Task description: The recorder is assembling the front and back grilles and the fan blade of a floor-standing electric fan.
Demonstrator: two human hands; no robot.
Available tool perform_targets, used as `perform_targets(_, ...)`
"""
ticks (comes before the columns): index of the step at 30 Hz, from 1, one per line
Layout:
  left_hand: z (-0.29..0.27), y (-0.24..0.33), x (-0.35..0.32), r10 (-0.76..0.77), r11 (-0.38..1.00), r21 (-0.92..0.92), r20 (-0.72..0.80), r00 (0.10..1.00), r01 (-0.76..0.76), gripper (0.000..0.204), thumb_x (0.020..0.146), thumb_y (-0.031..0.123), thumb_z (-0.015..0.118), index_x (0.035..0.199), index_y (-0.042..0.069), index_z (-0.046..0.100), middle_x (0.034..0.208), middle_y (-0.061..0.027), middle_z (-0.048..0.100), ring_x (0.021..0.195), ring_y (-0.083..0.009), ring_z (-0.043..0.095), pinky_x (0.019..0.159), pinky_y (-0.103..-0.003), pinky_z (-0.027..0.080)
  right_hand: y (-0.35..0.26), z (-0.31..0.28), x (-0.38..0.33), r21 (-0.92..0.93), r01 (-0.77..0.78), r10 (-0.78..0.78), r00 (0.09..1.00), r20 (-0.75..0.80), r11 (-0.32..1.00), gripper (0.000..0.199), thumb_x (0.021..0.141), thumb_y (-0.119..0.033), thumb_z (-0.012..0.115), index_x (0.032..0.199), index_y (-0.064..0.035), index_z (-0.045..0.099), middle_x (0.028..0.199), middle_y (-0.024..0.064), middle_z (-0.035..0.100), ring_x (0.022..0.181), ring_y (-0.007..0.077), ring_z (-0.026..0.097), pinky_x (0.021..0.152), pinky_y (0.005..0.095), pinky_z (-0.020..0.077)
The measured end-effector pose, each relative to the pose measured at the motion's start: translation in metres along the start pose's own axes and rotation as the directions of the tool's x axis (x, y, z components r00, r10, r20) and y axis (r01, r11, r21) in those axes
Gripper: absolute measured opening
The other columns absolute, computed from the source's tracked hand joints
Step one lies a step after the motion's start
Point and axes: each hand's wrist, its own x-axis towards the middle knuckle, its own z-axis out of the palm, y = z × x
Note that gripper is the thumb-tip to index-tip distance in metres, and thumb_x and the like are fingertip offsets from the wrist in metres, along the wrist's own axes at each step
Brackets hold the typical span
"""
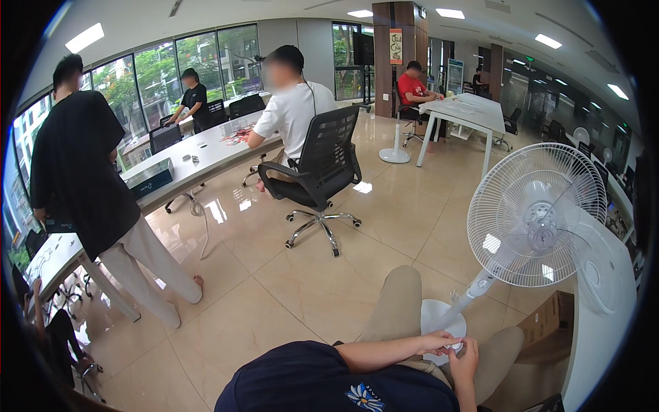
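Note:
I sit with both hands close together over my lap, by the base of a white pedestal fan. A small white part (456,346) sits between my fingertips; it is too small to name. My left hand (436,341) reaches across from the left, its fingers closed on one side of the part. Beside it, my right hand (465,360) is raised with thumb and fingers pinched on the other side. Just ahead stands the fan: its round base (439,312) is on the floor by my knees, and the pole tilts up to the wire-caged head (539,214) at right.
A white table (583,343) edges my right side, with a brown cardboard box (546,326) beneath. A black swivel chair (322,165) stands ahead. People sit and stand around a long white table (185,172) at left. Another white table (473,113) is farther back.

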Motion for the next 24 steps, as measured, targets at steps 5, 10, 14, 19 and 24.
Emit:
perform_targets(5, -0.002, -0.006, 0.007, 0.046, 0.995, 0.084, 0.02, 0.999, -0.048, 0.047, 0.094, 0.06, 0.069, 0.113, 0.018, 0.066, 0.099, 0.0061, 0.064, 0.086, -0.0055, 0.06, 0.069, -0.022, 0.045, 0.0, 0.003, 0.002, 0.045, -0.056, 0.057, 0.998, -0.026, 0.997, 0.037, 0.074, -0.003, 0.079, 0.106, -0.0014, 0.06, 0.104, 0.016, 0.062, 0.098, 0.0352, 0.064, 0.086, 0.0433, 0.0515)
perform_targets(10, -0.006, -0.01, 0.004, 0.053, 0.995, 0.09, 0.0, 0.999, -0.053, 0.042, 0.095, 0.054, 0.072, 0.116, 0.018, 0.066, 0.099, 0.0077, 0.062, 0.09, -0.0036, 0.058, 0.073, -0.022, 0.045, 0.0, 0.002, -0.003, 0.03, -0.027, 0.027, 0.999, -0.032, 0.999, 0.035, 0.074, -0.004, 0.08, 0.104, -0.0034, 0.06, 0.103, 0.014, 0.063, 0.094, 0.0337, 0.064, 0.082, 0.0428, 0.0525)
perform_targets(14, 0.001, -0.009, -0.002, 0.063, 0.994, 0.088, 0.011, 0.998, -0.064, 0.041, 0.095, 0.053, 0.072, 0.115, 0.018, 0.066, 0.099, 0.0074, 0.063, 0.09, -0.0038, 0.057, 0.074, -0.022, 0.045, -0.003, -0.004, -0.007, 0.022, -0.013, 0.014, 0.999, -0.042, 1.0, 0.035, 0.075, -0.006, 0.081, 0.103, -0.0045, 0.061, 0.103, 0.0135, 0.063, 0.094, 0.0338, 0.065, 0.081, 0.0423, 0.0526)
perform_targets(19, -0.008, -0.006, -0.001, 0.057, 0.993, 0.1, 0.0, 0.998, -0.056, 0.044, 0.094, 0.055, 0.072, 0.113, 0.017, 0.065, 0.099, 0.0061, 0.063, 0.089, -0.0054, 0.058, 0.074, -0.024, 0.046, -0.006, 0.0, -0.002, -0.001, -0.038, 0.038, 0.999, -0.019, 0.999, 0.032, 0.076, -0.009, 0.082, 0.102, -0.0051, 0.062, 0.101, 0.014, 0.064, 0.092, 0.0342, 0.065, 0.079, 0.043, 0.0529)
perform_targets(24, 0.002, -0.005, 0.006, 0.024, 1.0, 0.011, -0.164, 0.986, -0.023, 0.046, 0.094, 0.058, 0.071, 0.107, 0.015, 0.064, 0.095, 0.005, 0.064, 0.085, -0.0066, 0.059, 0.073, -0.025, 0.047, -0.007, -0.003, 0.03, -0.097, -0.064, 0.074, 0.992, 0.104, 0.993, 0.031, 0.078, -0.014, 0.081, 0.101, -0.0049, 0.063, 0.096, 0.0142, 0.065, 0.088, 0.0339, 0.067, 0.076, 0.045, 0.0536)
